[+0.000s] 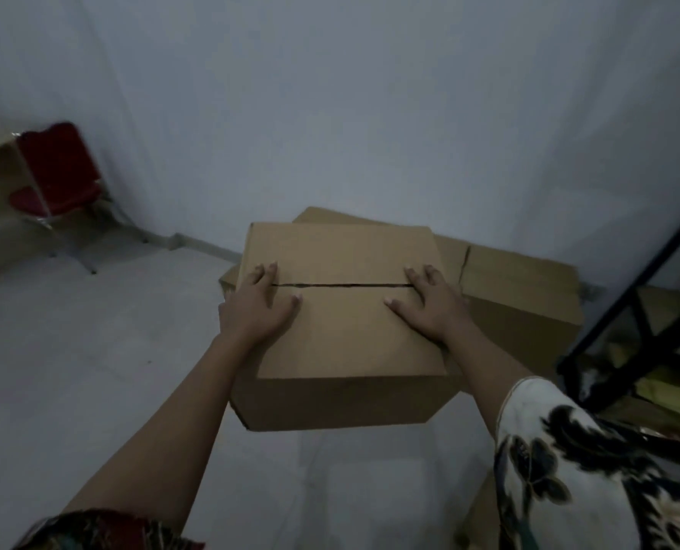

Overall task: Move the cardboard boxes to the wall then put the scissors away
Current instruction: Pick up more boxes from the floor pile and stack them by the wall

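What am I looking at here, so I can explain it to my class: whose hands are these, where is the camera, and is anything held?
There is no machine here. A person wears one wide-angle camera on the head, looking forward and down at their own arms. The left hand and right hand lie flat, fingers straight, on the closed top of a cardboard box. They rest on it and hold nothing. Other boxes lie behind it against the wall. A red chair stands at the left, a black frame at the right.
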Demonstrator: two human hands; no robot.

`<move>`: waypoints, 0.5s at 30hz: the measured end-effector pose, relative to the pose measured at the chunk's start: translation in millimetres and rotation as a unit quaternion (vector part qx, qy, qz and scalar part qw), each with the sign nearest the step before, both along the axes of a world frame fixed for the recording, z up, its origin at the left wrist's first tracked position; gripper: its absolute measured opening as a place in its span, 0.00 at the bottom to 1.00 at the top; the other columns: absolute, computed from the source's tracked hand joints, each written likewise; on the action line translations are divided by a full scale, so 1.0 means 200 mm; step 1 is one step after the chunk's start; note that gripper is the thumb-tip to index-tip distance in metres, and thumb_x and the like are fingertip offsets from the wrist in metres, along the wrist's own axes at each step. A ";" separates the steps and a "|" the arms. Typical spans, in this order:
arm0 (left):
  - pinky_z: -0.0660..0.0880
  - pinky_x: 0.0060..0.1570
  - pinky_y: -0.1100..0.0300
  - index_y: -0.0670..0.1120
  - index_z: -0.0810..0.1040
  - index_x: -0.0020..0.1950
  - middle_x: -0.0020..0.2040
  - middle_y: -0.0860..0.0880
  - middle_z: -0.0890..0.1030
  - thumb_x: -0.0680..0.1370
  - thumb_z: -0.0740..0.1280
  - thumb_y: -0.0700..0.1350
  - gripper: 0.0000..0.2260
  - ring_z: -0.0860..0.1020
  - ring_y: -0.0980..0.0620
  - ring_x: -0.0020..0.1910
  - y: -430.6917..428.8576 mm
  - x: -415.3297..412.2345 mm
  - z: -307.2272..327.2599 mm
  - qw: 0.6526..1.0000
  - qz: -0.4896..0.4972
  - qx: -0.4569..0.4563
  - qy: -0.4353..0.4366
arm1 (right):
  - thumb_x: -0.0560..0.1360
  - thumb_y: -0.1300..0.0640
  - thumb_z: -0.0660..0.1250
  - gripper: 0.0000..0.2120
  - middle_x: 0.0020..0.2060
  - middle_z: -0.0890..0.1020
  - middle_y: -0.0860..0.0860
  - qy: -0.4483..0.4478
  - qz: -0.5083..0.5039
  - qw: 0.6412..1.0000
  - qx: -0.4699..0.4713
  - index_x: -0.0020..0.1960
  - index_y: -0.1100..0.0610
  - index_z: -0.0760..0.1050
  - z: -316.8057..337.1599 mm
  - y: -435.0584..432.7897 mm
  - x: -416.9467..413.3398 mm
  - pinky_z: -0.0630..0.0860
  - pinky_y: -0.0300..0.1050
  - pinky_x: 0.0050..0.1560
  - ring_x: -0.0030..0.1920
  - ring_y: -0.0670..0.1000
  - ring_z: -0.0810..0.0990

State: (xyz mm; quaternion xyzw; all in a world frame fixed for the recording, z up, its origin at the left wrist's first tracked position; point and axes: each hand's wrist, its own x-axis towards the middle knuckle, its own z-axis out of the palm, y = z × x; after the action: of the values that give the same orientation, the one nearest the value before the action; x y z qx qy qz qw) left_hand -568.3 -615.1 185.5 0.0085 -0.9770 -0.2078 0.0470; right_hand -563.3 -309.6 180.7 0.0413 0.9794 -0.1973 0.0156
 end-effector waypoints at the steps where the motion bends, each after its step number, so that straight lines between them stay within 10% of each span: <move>1: 0.61 0.69 0.43 0.56 0.54 0.79 0.79 0.52 0.56 0.73 0.58 0.70 0.37 0.61 0.42 0.75 0.05 -0.08 0.00 1.000 -0.016 0.003 0.009 | 0.70 0.25 0.56 0.40 0.79 0.51 0.47 0.002 -0.017 1.000 0.009 0.78 0.39 0.52 0.00 0.05 -0.04 0.58 0.62 0.71 0.75 0.64 0.56; 15: 0.61 0.72 0.47 0.55 0.56 0.79 0.79 0.51 0.56 0.74 0.59 0.68 0.36 0.60 0.48 0.76 0.78 -1.26 0.04 0.969 -0.240 0.051 0.035 | 0.64 0.18 0.47 0.47 0.79 0.51 0.47 0.024 -0.219 0.974 0.050 0.78 0.39 0.49 0.10 0.65 -0.57 0.57 0.64 0.72 0.77 0.59 0.55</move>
State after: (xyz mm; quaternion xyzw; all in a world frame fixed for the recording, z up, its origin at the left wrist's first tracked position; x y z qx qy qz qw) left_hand -819.9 -458.1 193.7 -0.2313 -0.9363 -0.2628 0.0289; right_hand -678.0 -179.4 201.5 0.2505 0.9553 -0.1478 -0.0538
